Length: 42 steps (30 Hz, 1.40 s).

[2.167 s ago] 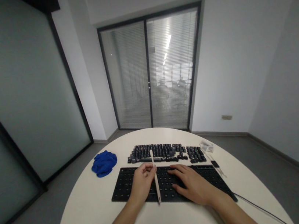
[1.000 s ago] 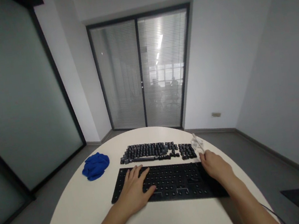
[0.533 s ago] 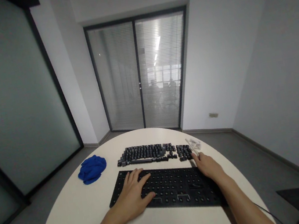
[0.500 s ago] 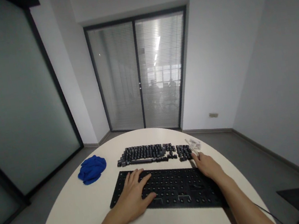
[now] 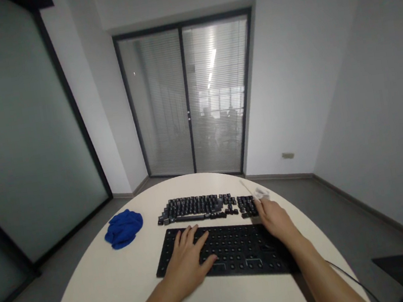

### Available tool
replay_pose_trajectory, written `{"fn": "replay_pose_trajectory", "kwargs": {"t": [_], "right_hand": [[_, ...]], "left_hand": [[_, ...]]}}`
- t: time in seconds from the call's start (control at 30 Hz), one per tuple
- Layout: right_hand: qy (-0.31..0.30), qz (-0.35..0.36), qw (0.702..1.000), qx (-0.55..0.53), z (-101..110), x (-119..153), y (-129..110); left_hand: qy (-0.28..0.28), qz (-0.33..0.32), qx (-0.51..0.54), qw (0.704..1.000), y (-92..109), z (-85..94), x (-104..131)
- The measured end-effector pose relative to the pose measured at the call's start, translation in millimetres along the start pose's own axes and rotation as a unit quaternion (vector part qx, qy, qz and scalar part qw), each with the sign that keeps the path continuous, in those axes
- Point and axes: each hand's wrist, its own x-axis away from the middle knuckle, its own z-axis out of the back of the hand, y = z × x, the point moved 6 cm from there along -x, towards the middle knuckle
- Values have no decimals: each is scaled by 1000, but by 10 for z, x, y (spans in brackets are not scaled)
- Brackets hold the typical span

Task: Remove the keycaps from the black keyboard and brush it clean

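Black keyboard base [image 5: 238,253], keycaps [image 5: 205,206] off

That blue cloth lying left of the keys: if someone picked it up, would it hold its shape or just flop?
The blue cloth lies crumpled in soft folds on the white table, so it would probably flop and drape. It looks thin, so likely light. Pushed, it would probably bunch up or slide rather than roll.

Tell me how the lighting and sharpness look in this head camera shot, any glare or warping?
Head view: dim and soft; bright glare behind the blinds; wide-angle warping bends the walls; the right hand is slightly blurred; the keyboard frame stays legible.
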Motion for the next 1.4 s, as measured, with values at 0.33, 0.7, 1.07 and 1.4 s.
{"fn": "replay_pose_trajectory", "kwargs": {"t": [0.33,0.7,1.07,1.4], "right_hand": [[-69,244,957,-142,-65,563,-1191],[-80,270,943,-176,-190,483,-1726],[-109,301,912,-258,-386,442,-1738],[-109,289,917,-251,-447,382,-1668]], "left_hand": [[129,129,82,980,-592,532,-58],[120,150,126,973,-1203,513,-52],[124,191,134,964,-1284,460,-129],[119,187,142,965,-1258,403,-179]]}}
